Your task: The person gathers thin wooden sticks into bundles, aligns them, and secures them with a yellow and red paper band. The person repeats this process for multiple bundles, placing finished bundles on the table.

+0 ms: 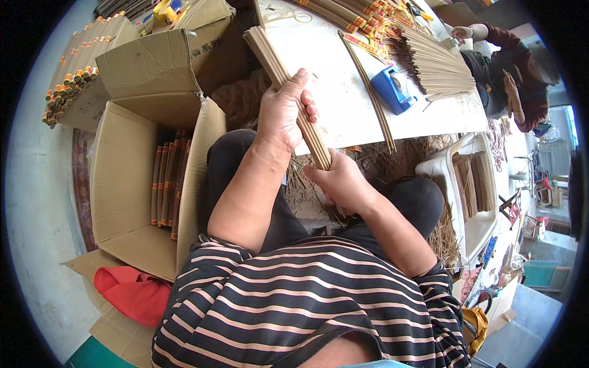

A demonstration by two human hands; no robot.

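A bundle of thin brown incense sticks [315,140] slants between my hands, its upper end over the table's near left edge. My left hand [282,111] is closed round the middle of the bundle, the thumb lying along the top. Lower down, my right hand [345,179] wraps the near end, its fingers partly hidden. No label band shows on the bundle's visible part. A blue tape dispenser [392,91] stands on the white table [331,73], beside a few long sticks [372,95] that reach past the table's front edge.
At my left, an open cardboard box [138,230] holds several banded bundles. Loose sticks [437,64] and red-and-yellow banded bundles [362,15] lie on the table. A white tub [491,227] with sticks stands at right. Another person [518,80] works at the far right.
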